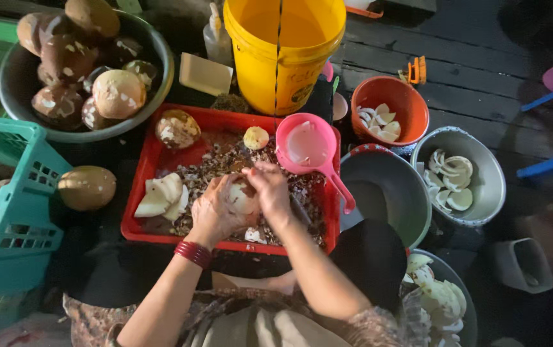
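Observation:
My left hand (213, 215) cups a pale, partly peeled coconut kernel (242, 198) over a red tray (160, 234). My right hand (271, 191) presses on the kernel's top and seems to grip a dark knife, though the blade is hard to make out. The tray is littered with brown shell peelings (215, 168). White peeled pieces (162, 196) lie at the tray's left. A brown-flecked kernel (177, 129) and a small pale one (256, 137) sit at its far edge. A pink scoop (307, 146) rests on the tray's right corner.
A grey basin of brown kernels (87, 64) stands far left, a yellow bucket (283, 51) behind the tray. An orange bowl (392, 109) and a metal bowl (459, 177) hold white slices. A teal crate (22, 212) is at left, with a whole kernel (87, 187) beside it.

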